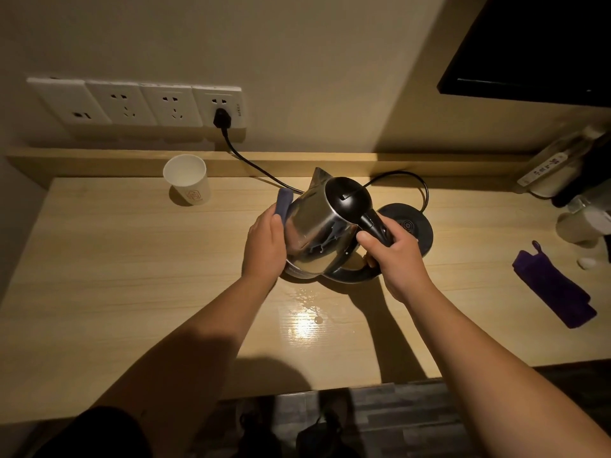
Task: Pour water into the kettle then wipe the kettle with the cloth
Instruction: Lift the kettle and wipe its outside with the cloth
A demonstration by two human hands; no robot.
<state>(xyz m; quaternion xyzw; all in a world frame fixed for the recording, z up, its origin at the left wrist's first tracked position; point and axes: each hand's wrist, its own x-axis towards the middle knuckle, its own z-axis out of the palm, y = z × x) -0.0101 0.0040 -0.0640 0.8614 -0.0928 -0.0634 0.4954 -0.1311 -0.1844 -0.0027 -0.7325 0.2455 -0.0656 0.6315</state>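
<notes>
A steel kettle [317, 226] with a black lid stands tilted on the wooden desk [132, 276], off its base. My right hand [393, 256] grips the black handle. My left hand [264, 246] presses a blue-grey cloth [283, 201] against the kettle's left side. A white paper cup [186, 180] stands upright at the back left, apart from both hands.
The round black kettle base [413, 226] lies just right of the kettle, its cord [254, 166] running to a wall socket [220, 107]. A small water puddle [307, 322] shines in front of the kettle. A purple folded cloth [555, 289] and bottles [582, 223] sit at the right.
</notes>
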